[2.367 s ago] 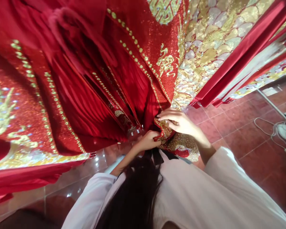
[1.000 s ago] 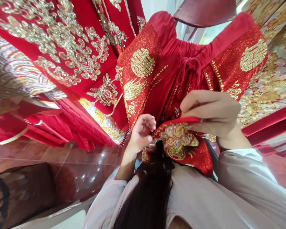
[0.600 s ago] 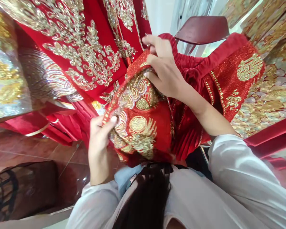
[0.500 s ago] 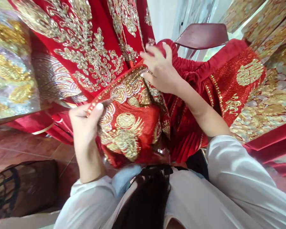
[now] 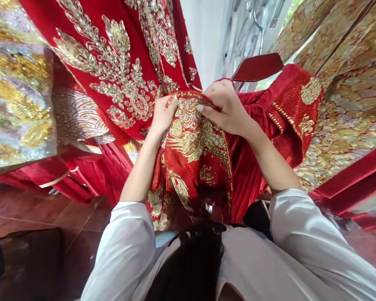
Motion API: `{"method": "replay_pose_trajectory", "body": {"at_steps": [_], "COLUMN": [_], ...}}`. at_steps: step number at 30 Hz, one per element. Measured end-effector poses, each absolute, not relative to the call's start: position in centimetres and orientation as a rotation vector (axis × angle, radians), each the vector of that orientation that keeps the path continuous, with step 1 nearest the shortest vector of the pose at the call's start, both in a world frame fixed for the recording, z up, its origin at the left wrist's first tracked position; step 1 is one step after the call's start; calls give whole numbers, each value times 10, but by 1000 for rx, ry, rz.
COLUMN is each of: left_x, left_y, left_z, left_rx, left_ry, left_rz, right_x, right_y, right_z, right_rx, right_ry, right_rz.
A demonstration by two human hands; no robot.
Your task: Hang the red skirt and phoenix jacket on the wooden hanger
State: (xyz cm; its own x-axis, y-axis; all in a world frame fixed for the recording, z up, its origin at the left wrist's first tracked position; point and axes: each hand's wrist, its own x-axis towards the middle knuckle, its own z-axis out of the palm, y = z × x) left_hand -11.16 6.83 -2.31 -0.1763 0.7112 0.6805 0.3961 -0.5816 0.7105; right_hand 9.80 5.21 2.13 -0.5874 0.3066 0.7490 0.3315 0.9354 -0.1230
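Our left hand (image 5: 163, 115) and right hand (image 5: 227, 106) pinch shut on the red and gold skirt (image 5: 194, 161), which hangs below our fingers (image 5: 207, 108).

Emblem: a round gold sign (image 5: 311, 90) stitched on the glittered red skirt panel (image 5: 296, 110), to the right of the right hand (image 5: 228, 110) — it reads as the double-happiness character 囍, though its strokes are somewhat blurred.
Second mark: a smaller gold figure (image 5: 305, 124) just below that emblem, also to the right of the right hand; too soft to read as a character.
Folded cloth: the embroidered panel (image 5: 194, 142) pinched under the right hand — gold scrollwork and bird shapes only, with no legible letter or number.
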Motion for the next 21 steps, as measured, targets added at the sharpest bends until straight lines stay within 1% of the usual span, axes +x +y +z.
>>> {"method": "replay_pose_trajectory", "body": {"at_steps": [2,5,9,12,16,19,21], "left_x": [-104,-101,-87,-58,-22,-19,-25], "left_y": [88,108,129,139,137,124,113], "left_z": [-22,-12,25,57,71,66,64], "left_rx": [1835,1833,1945,2023,2083,2128,2206], "left_ry": [1158,1022,818,738,842,1014,1231], "left_rz": [1737,1688,1645,1514,1337,1325,1389], "right_x": [107,123,139,148,158,159,155], "right_y": [56,60,64,67,75,82,85], "right_z": [12,1,-5,-9,-28,-42,-46], "right_rx": [-437,-518,-673,-732,-818,-820,-826], "right_ry": [-2136,-1922,-1811,-1727,-1664,-1697,-1712], "right_rz": [-14,9,64,-10,-116,-150,-184]}}
